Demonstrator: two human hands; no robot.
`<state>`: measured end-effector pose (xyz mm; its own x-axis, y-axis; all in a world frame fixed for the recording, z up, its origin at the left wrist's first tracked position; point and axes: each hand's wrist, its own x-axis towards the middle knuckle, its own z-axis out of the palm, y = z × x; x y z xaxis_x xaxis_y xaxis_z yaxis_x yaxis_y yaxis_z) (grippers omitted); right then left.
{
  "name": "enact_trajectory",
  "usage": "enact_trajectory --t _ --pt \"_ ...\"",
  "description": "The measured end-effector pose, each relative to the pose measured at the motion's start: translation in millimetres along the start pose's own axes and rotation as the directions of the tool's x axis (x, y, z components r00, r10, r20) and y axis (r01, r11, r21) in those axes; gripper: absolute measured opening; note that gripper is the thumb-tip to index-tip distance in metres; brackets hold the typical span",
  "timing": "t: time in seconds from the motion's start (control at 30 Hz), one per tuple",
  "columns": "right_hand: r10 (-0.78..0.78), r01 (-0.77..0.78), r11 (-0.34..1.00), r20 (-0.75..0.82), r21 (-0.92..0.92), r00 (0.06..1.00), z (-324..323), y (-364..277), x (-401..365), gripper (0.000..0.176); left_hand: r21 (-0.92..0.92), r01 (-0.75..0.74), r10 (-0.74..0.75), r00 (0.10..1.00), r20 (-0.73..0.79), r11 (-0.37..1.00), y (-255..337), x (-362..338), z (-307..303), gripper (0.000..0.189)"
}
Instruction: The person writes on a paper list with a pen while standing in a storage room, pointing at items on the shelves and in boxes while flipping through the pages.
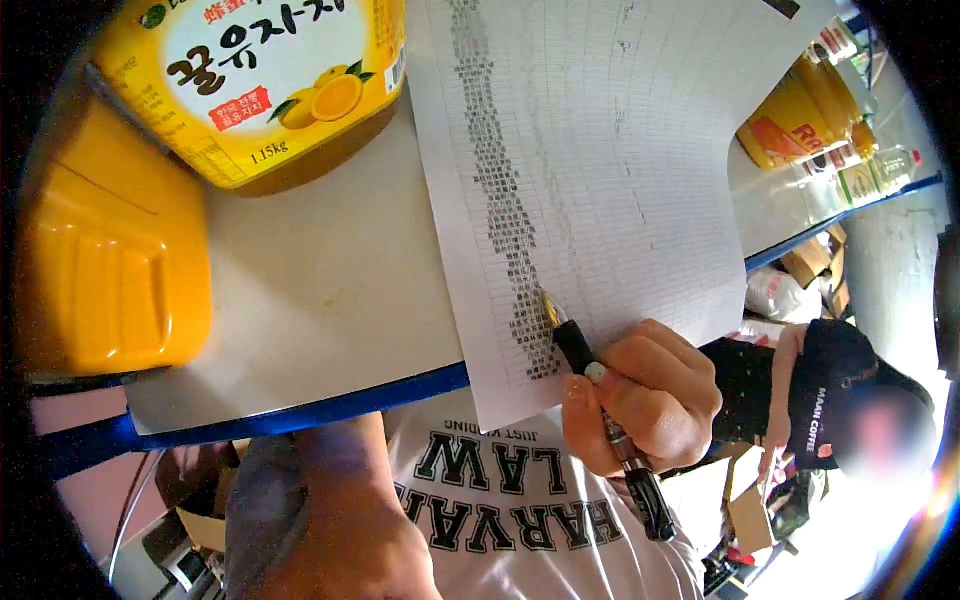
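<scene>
My right hand [650, 400] is closed around a black fountain pen [575, 350]. The pen's gold-and-silver nib rests at or just above a column of small print near the lower part of a printed sheet [640, 270]. Rows and columns rule the sheet, and a few faint handwritten marks stand along its middle. Part of my left arm and hand [360, 540] shows low in the view, below the table edge and in front of my white lettered shirt [500, 490]; its fingers cannot be made out.
A large citrus tea jar [270, 110], labelled 1.15kg, stands left of the sheet beside an orange plastic container [120, 250]. Several bottles [800, 120] stand at the right end of the blue-edged table [310, 270]. Beyond it are a person in black [830, 390] and cardboard boxes [750, 500].
</scene>
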<state>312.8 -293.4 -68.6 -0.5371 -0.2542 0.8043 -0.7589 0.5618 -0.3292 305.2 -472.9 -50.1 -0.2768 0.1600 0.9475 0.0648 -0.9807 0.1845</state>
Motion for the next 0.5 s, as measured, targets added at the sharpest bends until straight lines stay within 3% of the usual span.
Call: enact_trajectory --t 0.07,0.1,0.17,0.23,0.3,0.43,0.5 --pt "0.056 -0.056 0.998 0.013 -0.033 0.998 -1.6 -3.6 1.4 0.019 0.176 0.035 -0.001 0.982 -0.191 0.984 -1.3 5.8 7.0 0.005" --pt "0.057 -0.057 0.998 -0.002 -0.026 0.998 -0.9 -3.2 1.6 0.019 0.311 0.076 0.056 0.918 -0.393 0.947 -5.7 8.1 24.3 0.006" --pt "0.066 -0.066 0.998 -0.028 -0.011 0.997 -0.5 -2.4 0.0 0.02 0.386 0.137 0.071 0.876 -0.476 0.912 -1.9 7.2 32.5 0.005" --pt "0.074 -0.076 0.997 -0.073 -0.032 0.995 2.5 -4.1 -0.8 0.019 0.298 0.133 -0.051 0.962 -0.267 0.945 25.3 -1.6 19.9 0.004" --pt "0.066 -0.071 0.996 -0.094 -0.048 0.993 3.0 -3.6 -4.1 0.018 0.192 0.092 -0.07 0.991 -0.115 0.977 30.5 -12.6 16.1 0.005" --pt "0.087 -0.092 0.995 -0.107 -0.046 0.99 3.6 -4.7 -1.9 0.017 0.094 0.06 -0.062 0.998 0.014 0.994 20.3 -0.7 -6.3 0.007" --pt "0.104 -0.107 0.994 -0.089 -0.029 0.991 2.1 -6.6 -0.1 0.018 0.282 -0.055 -0.003 0.979 0.202 0.958 13.6 -11.3 -24.3 0.008"
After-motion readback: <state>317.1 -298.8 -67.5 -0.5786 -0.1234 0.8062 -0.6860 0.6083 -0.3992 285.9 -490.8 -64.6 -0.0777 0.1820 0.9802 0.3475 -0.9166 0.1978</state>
